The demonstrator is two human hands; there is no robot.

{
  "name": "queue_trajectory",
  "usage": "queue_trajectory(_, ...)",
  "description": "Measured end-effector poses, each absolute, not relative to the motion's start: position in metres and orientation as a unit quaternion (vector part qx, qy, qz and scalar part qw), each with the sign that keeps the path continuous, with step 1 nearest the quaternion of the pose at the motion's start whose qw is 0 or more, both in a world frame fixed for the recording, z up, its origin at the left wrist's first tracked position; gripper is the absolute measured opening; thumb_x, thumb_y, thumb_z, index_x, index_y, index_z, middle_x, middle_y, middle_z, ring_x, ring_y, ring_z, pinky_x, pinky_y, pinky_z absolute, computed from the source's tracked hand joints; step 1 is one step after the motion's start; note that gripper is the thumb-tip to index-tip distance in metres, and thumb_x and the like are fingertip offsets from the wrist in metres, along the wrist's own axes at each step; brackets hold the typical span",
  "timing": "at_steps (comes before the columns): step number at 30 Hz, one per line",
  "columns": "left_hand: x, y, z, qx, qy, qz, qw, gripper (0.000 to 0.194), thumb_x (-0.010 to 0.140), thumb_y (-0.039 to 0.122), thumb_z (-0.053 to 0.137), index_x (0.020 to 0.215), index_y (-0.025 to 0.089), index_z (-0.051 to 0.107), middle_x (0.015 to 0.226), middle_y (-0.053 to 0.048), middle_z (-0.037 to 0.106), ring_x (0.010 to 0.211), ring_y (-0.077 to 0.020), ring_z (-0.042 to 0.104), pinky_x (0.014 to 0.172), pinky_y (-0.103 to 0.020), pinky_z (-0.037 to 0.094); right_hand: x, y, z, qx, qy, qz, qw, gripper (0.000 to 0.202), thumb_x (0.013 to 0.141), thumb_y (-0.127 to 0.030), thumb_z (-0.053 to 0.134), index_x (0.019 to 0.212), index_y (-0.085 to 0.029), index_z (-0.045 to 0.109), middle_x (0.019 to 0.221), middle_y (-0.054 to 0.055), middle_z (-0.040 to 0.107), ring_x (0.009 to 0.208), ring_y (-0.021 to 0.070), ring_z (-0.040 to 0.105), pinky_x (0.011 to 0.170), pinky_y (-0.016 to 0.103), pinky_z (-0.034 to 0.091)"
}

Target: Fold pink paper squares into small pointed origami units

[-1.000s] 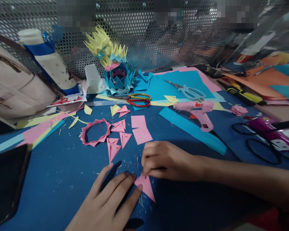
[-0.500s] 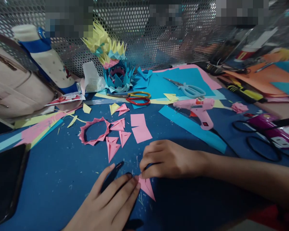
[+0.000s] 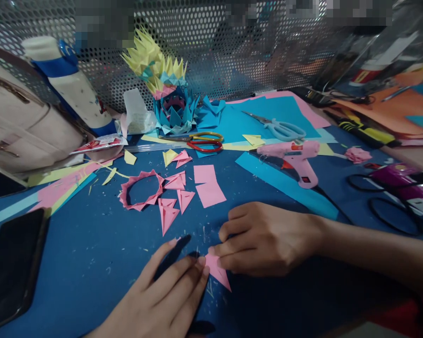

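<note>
A folded pink paper triangle (image 3: 220, 274) lies on the blue tabletop, its point toward me. My left hand (image 3: 169, 291) pins its left corner with closely placed fingertips, while one finger stretches away from the others. Curled fingers of my right hand (image 3: 261, 241) press on the upper right part of the same paper and hide some of it. Beyond my hands are several folded pink pieces (image 3: 168, 213), a pink zigzag paper ring (image 3: 127, 202) and cut pink rectangles (image 3: 210, 193).
A pink glue gun (image 3: 299, 159) rests on blue paper, with red-and-yellow scissors (image 3: 207, 141) and light-blue scissors (image 3: 285, 130) behind. A spiky paper model (image 3: 171, 105) stands near the mesh wall. A phone (image 3: 14, 267), bottle (image 3: 68, 84) and bag (image 3: 31, 122) occupy the left.
My right hand has shifted right and toward me, down over the pink triangle, covering more of its right side. The left hand stays at the left corner. The view has shifted slightly.
</note>
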State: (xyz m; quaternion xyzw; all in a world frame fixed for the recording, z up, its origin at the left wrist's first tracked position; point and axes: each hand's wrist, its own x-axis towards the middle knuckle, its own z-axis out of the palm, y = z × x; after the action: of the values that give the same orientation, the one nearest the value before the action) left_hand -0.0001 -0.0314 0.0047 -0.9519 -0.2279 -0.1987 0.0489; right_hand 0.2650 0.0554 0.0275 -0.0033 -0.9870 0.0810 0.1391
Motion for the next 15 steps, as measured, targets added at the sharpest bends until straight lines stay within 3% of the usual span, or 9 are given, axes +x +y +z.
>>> queue_trajectory(5, 0.002, -0.033, 0.006, -0.948, -0.243, -0.204, 0.036, 0.048, 0.106, 0.048, 0.040, 0.117, 0.013, 0.071, 0.104, -0.003, 0.075, 0.107, -0.0180, 0.061, 0.126, -0.043, 0.007, 0.268, 0.055, 0.035, -0.012, -0.989, 0.088, 0.115, 0.017, 0.099, -0.024, 0.052, 0.088, -0.018, 0.064, 0.076, 0.001, 0.069, 0.082, 0.0157, 0.063, 0.063, 0.035, 0.036)
queue_trajectory(8, 0.002, -0.035, 0.005, -0.946, -0.244, -0.211, 0.032, 0.047, 0.107, 0.047, 0.040, 0.116, 0.013, 0.072, 0.104, -0.004, 0.075, 0.107, -0.0185, 0.061, 0.126, -0.043, 0.008, 0.269, 0.055, 0.033, -0.016, -0.988, 0.091, 0.124, 0.020, 0.099, -0.023, 0.051, 0.084, -0.018, 0.064, 0.071, 0.001, 0.067, 0.078, 0.0151, 0.063, 0.063, 0.034, 0.037)
queue_trajectory(15, 0.000, -0.035, 0.007, -0.943, -0.252, -0.216, 0.028, 0.042, 0.104, 0.047, 0.047, 0.116, 0.016, 0.072, 0.114, -0.005, 0.072, 0.115, -0.0207, 0.057, 0.125, -0.042, 0.007, 0.266, 0.062, 0.011, -0.079, -0.938, 0.153, 0.300, 0.022, 0.104, -0.027, 0.047, 0.096, -0.016, 0.064, 0.077, 0.002, 0.069, 0.074, 0.0118, 0.065, 0.064, 0.026, 0.042)
